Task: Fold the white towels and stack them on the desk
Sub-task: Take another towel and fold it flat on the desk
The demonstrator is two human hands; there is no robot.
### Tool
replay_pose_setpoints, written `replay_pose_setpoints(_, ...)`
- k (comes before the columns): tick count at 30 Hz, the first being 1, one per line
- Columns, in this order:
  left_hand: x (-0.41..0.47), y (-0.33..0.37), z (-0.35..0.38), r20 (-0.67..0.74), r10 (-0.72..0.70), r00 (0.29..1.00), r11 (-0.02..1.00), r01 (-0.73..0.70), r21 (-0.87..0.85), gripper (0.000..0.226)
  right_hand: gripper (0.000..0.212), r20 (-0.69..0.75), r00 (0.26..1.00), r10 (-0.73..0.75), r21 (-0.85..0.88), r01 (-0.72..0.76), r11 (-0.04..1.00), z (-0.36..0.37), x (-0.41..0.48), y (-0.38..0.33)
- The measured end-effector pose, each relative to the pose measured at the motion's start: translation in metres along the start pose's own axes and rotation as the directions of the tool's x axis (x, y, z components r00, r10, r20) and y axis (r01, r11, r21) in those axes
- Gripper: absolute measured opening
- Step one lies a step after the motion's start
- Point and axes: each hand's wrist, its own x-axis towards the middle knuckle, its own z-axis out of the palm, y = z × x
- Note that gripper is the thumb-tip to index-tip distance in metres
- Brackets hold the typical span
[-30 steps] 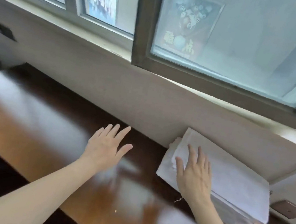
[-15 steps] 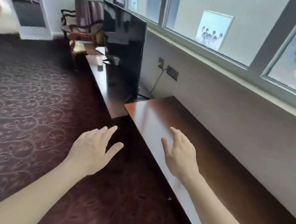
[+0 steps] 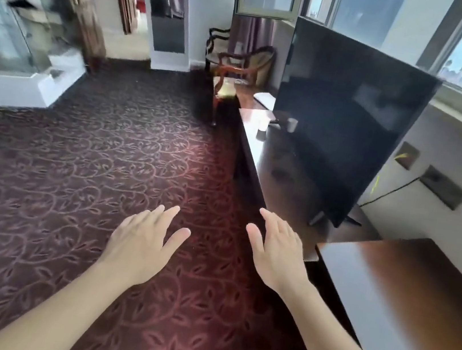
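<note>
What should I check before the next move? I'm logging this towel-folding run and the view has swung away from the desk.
1. Left hand empty, fingers spread: ok.
2. Right hand empty, fingers spread: ok.
3. White towels in view: not ok, none visible now.
4. Bare space on the desk for stacking: ok.
5. Carpet ahead free of obstacles: ok as far as visible.
6. Television clear of both hands: ok.

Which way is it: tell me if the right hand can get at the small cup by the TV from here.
Probably not from here. The right hand hovers open over the carpet at the near end of the TV stand, while the cup sits far down it beside the TV. Nothing blocks the way; it just looks too far.
</note>
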Motion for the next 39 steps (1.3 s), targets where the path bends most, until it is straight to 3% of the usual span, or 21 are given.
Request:
replay_pose_setpoints(7,0.153,-0.080,0.000,0.025,-0.036,0.999,0.999,0.036,-0.029,0.112,0.083,0.100,0.993,-0.063,-0.011,0.064,0.998,0.054,0.183,-0.059)
replay_pose_setpoints(14,0.343,-0.179,0.039,0.083,0.010,0.996,0.998,-0.005,-0.068,0.106,0.107,0.053,0.998,-0.047,-0.032,0.048,0.998,0.119,0.366,-0.096)
replay_pose_setpoints(16,0.406,-0.207,0.051,0.098,0.032,0.995,0.995,-0.022,-0.101,0.112,0.097,0.071,0.998,0.000,-0.075,0.006,0.997,0.135,0.419,-0.104)
replay_pose_setpoints(19,0.496,-0.236,0.052,0.130,0.064,0.989,0.990,-0.047,-0.135,0.104,0.063,0.064,0.994,0.087,-0.079,-0.082,0.993,0.146,0.498,-0.111)
replay_pose_setpoints(23,0.604,-0.245,0.046,0.186,0.133,0.974,0.982,-0.104,-0.155,0.089,0.057,0.045,0.986,0.163,-0.054,-0.160,0.986,0.154,0.589,-0.113)
replay_pose_setpoints(28,0.753,-0.237,0.057,0.209,0.223,0.952,0.966,-0.187,-0.177,0.085,0.080,-0.014,0.967,0.253,-0.008,-0.253,0.967,0.177,0.713,-0.092)
replay_pose_setpoints(31,0.846,-0.226,0.071,0.224,0.245,0.943,0.962,-0.207,-0.180,0.078,0.073,-0.018,0.956,0.294,0.035,-0.293,0.955,0.198,0.796,-0.063)
replay_pose_setpoints(34,0.934,-0.223,0.084,0.253,0.202,0.946,0.950,-0.126,-0.287,0.084,0.070,0.020,0.939,0.344,0.053,-0.344,0.937,0.216,0.881,-0.034)
replay_pose_setpoints(36,0.987,-0.226,0.084,0.260,0.188,0.947,0.946,-0.104,-0.307,0.095,0.080,0.049,0.939,0.341,0.065,-0.344,0.937,0.223,0.930,-0.027)
replay_pose_setpoints(39,1.066,-0.236,0.084,0.263,0.139,0.955,0.944,-0.047,-0.327,0.091,0.093,0.113,0.936,0.334,0.073,-0.343,0.937,0.230,1.012,-0.019)
